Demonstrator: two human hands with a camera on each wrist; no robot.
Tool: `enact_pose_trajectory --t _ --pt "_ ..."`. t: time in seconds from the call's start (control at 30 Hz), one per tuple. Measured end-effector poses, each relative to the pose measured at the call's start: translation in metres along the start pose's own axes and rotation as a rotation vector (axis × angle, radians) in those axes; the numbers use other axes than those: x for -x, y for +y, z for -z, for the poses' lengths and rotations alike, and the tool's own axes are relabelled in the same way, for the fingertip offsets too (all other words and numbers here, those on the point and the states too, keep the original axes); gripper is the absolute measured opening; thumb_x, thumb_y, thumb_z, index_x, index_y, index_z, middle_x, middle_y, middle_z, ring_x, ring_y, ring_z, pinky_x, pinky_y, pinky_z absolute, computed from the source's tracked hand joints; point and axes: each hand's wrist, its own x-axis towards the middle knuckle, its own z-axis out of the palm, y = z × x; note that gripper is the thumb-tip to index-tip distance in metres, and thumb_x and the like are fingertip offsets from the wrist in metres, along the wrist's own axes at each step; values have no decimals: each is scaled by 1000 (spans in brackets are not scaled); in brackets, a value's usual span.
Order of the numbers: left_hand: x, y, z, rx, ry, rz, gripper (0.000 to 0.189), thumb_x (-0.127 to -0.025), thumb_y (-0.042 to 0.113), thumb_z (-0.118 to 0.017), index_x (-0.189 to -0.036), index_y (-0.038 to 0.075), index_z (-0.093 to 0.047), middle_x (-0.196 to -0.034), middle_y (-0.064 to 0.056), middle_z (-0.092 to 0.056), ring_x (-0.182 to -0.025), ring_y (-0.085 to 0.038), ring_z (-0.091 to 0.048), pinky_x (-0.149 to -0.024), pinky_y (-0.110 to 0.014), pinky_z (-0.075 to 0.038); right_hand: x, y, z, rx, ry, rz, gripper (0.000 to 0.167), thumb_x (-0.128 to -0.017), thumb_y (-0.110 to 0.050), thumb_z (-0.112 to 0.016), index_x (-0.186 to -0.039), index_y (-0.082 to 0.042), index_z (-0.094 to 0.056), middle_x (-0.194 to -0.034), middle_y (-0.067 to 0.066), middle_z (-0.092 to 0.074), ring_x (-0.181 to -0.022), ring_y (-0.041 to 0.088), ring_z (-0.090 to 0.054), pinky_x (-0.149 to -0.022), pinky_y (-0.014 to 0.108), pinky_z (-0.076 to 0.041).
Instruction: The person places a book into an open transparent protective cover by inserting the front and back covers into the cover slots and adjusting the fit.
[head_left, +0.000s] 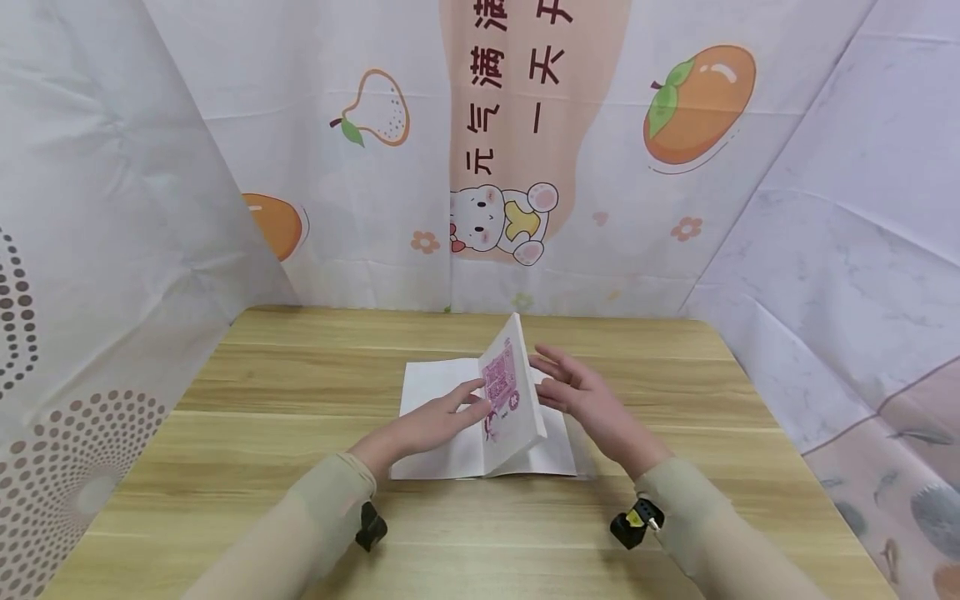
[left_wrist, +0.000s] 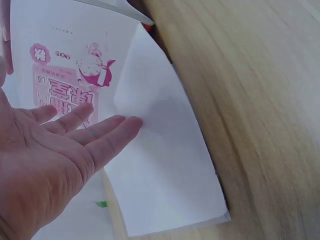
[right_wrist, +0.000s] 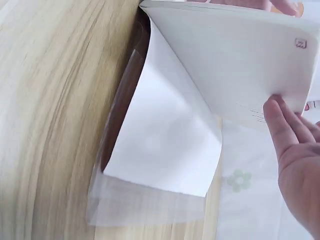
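We see a paperback book [head_left: 517, 429] near the middle of the wood-grain table [head_left: 300, 392], its cover flaps spread to both sides and its page block standing tilted between them. Our left hand [head_left: 438, 425] reaches towards the pink-printed page [head_left: 501, 379], fingers extended and gripping nothing; we cannot tell whether they touch it. Our right hand [head_left: 588, 404], fingers nearly straight, rests its fingertips against the block's other face. Clear plastic film [right_wrist: 145, 210] juts out beyond the right flap [right_wrist: 160, 130].
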Motion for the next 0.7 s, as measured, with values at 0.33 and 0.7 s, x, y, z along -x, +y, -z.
enact_pose_trajectory --t 0.33,0.7 --pt "2 3 3 261 -42 27 76 -103 67 -32 -165 28 -10 -161 -14 -40 -140 -43 -47 -108 -61 -43 3 0 -19 138 -191 -29 58 -105 -33 -58 -159 -25 -37 -164 -5 -34 -142 25 -47 -120 51 -32" --pt "5 8 7 389 30 75 83 -100 72 -33 -165 29 -5 -154 -16 -45 -130 -38 -57 -93 -55 -56 5 19 -36 524 -356 1 60 -106 -38 -54 -160 -44 -29 -163 3 -37 -149 24 -35 -118 54 -31"
